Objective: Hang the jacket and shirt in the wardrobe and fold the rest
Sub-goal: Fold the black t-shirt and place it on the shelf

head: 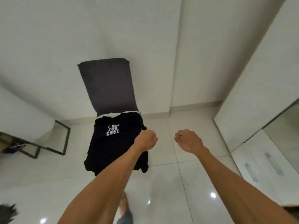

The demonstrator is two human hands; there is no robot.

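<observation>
Gripping black T-shirt (113, 149) right edge on chair (108, 84), left hand (146, 140); right hand (188, 141) curled, holding nothing, over floor tiles (169, 177).

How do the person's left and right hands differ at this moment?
The left hand is at the edge of the black T-shirt draped on the chair and seems to grip its cloth; the right hand touches no garment. The left hand is over the chair seat; the right hand is over bare floor tiles. Both are curled, backs up, each with a ring.
</observation>
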